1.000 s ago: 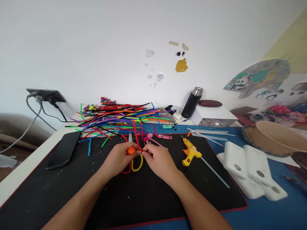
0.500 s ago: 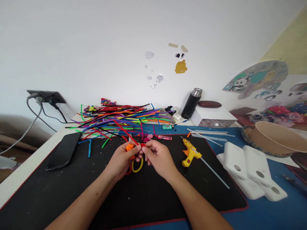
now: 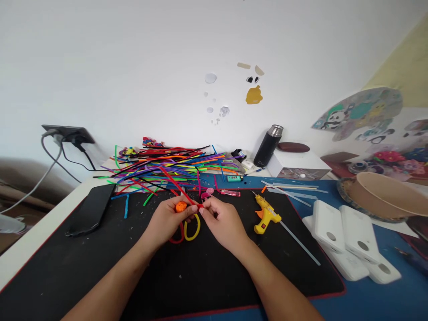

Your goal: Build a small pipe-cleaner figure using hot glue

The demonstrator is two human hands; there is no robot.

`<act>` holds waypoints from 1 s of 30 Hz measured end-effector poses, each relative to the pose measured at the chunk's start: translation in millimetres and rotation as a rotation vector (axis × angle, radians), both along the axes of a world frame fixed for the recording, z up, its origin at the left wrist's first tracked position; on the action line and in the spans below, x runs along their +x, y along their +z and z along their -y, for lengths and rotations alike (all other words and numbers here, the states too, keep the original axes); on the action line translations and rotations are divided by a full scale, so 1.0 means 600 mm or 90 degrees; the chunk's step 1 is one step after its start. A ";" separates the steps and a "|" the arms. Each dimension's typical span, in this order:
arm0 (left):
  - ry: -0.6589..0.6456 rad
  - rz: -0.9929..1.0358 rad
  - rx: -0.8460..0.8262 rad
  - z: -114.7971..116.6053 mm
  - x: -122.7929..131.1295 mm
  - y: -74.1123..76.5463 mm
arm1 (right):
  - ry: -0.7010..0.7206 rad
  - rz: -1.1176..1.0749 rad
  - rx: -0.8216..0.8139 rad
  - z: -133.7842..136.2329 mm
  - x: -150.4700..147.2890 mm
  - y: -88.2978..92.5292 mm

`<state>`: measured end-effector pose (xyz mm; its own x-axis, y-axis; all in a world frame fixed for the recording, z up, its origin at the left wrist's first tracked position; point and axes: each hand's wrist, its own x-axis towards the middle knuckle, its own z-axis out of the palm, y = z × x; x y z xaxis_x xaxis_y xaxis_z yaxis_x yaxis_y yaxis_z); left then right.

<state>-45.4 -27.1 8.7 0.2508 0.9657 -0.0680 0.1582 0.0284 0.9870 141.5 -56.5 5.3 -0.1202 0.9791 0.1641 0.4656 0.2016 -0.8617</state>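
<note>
Over the black mat, my left hand is closed on a red pipe cleaner, which slants up and left from the fingers. An orange ball-shaped piece is also tucked in that hand. My right hand pinches the lower end of the same pipe cleaner, close to the left fingertips. Scissors with red and yellow handles lie on the mat under the hands, their blades partly hidden. Just beyond the fingers is a small pink coil.
A heap of coloured pipe cleaners lies along the wall. A phone is at left. To the right are a yellow glue gun, glue sticks, white devices and a bowl. A black flask stands behind.
The red loop between my fingertips now looks flatter, and the orange piece sits lower in my left hand. More of the scissor handles shows. The view has shifted slightly.
</note>
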 end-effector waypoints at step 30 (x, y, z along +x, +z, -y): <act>-0.005 0.204 -0.108 0.001 0.010 -0.009 | 0.053 -0.327 -0.166 -0.001 -0.012 0.000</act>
